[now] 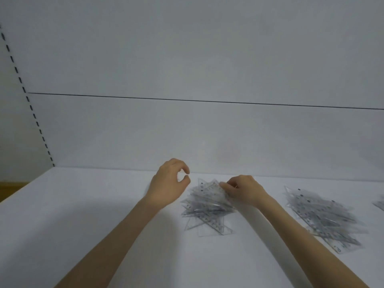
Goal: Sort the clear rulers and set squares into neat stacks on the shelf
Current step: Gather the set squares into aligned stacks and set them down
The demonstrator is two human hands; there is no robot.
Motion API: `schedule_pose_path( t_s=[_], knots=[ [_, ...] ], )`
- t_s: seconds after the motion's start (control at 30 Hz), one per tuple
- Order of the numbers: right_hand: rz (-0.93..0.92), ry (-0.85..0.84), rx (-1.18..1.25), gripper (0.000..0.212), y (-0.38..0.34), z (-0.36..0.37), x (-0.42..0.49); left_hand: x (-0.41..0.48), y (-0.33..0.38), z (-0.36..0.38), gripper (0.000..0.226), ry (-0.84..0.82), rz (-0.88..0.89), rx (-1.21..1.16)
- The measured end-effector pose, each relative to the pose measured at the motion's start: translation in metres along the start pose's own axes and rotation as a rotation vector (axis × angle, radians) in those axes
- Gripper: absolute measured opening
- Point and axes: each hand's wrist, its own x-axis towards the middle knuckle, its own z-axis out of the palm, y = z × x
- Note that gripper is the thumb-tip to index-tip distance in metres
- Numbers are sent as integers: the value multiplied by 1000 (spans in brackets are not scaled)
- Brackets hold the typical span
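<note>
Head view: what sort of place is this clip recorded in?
Likely a retail or stockroom shelving bay: a white shelf board, a plain back panel with a slotted upright at its left edge, and a middle pile and right pile of clear rulers and set squares on the board.

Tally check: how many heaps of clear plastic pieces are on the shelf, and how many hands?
Heaps of clear plastic rulers and set squares: 3, middle heap, right heap, edge heap
Bare hands: 2, left hand, right hand
Total: 5
</note>
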Motion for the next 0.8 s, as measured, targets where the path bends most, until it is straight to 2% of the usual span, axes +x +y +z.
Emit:
schedule_pose_path(
  t_s=[0.2, 0.27, 0.37, 0.43, 0.5, 0.67, 0.8],
  knots=[
    [-42, -36, 126, 61, 0, 0, -9, 11, -1, 30, 9, -60, -117, -132],
    [-80, -49, 118, 61, -1, -1, -11, 8, -6, 32, 10, -53, -103, -164],
    [-79, -24, 224, 45, -3, -2, -11, 5, -8, 29, 22, -31, -51, -183],
    [-91, 1, 294, 26, -4, -2, -10, 4, -6, 29, 23, -46, -56, -187],
    [-93, 15, 331, 16, -6, -1, -8, 2, -3, 31, 25, -59, -59, -189],
    [8, 60, 614, 6, 2, 0, -8, -3, 3, 40, 33, -83, -14, -148],
    [-8, 23, 843, 7, 4, -6, -16, -11, 8, 45, 33, -36, 1, -168]
  ],
)
